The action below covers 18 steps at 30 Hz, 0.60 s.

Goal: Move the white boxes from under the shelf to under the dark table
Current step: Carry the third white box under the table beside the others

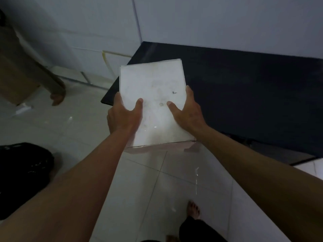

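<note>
Both hands are gripping one white box point(153, 102) from its sides, thumbs lying on top: left hand point(122, 116) on the left edge, right hand point(187, 110) on the right. The box is hanging in the air w/ its far half over the near-left corner of the dark table point(244, 95), near half over the tile floor point(157, 180). A black bag point(22, 172) is sitting at the left, a cardboard box point(15, 70) w/ someone's bare foot point(57, 97) further back. Person's own foot point(194, 210) is showing at the bottom.
</note>
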Available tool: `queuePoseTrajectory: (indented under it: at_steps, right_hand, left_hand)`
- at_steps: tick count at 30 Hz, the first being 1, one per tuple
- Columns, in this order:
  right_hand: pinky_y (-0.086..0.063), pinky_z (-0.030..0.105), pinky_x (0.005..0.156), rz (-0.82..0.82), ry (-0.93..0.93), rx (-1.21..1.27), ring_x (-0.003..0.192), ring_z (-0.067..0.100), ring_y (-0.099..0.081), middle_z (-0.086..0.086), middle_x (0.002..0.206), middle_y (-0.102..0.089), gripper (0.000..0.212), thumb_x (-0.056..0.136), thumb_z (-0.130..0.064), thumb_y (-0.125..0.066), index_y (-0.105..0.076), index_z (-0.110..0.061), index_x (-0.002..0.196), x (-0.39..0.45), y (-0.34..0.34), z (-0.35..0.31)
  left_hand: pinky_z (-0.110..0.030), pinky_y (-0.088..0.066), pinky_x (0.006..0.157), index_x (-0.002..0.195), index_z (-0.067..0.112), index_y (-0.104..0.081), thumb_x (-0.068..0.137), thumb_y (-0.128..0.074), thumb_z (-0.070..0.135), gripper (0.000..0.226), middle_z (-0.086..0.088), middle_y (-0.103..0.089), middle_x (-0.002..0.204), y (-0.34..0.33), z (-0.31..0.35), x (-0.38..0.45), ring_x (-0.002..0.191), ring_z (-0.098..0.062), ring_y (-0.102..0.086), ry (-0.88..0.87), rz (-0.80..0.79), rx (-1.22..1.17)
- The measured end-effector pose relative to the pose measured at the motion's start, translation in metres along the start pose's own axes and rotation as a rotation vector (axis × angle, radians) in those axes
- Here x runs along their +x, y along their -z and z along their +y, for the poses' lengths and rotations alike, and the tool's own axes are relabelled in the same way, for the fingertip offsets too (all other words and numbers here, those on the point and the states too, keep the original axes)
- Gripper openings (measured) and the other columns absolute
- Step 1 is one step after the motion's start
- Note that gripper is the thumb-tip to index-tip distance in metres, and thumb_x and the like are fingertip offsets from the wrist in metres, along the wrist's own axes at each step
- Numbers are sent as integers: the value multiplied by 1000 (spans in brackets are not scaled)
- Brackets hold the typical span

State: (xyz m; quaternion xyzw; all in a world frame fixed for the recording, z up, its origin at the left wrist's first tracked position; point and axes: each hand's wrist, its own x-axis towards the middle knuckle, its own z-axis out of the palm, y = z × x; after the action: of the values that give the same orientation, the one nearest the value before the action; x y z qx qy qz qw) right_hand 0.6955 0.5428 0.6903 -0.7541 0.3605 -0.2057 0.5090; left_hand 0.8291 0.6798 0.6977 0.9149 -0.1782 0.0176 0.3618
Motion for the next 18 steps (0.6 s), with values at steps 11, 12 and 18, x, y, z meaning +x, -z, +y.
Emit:
queuePoseTrajectory:
  at_steps: [11,12,18]
  right_hand:
    - [-44,38,105,248,-119,-7,127,17,-49,-5,144,-48,78,91,-41,-62,-16,-26,152,-85,-31,17]
    - [-44,37,103,276,-141,-14,127,17,-50,-5,143,-49,78,91,-42,-62,-16,-26,152,-98,-34,20]
    - [-46,25,87,401,-175,-34,108,11,-56,-7,130,-55,67,90,-36,-64,-28,-23,145,-163,-41,46]
  left_hand:
    - [-44,-40,105,151,26,-26,83,-53,67,84,-4,-51,145,5,-45,-18,129,-33,-49,-196,-270,-25]
    - [-43,-38,106,153,28,-23,84,-53,67,85,-3,-47,148,7,-50,-23,131,-32,-47,-234,-299,-18]
    - [-43,-39,104,149,34,-33,84,-54,65,74,0,-52,145,3,-70,-64,130,-32,-48,-320,-435,-31]
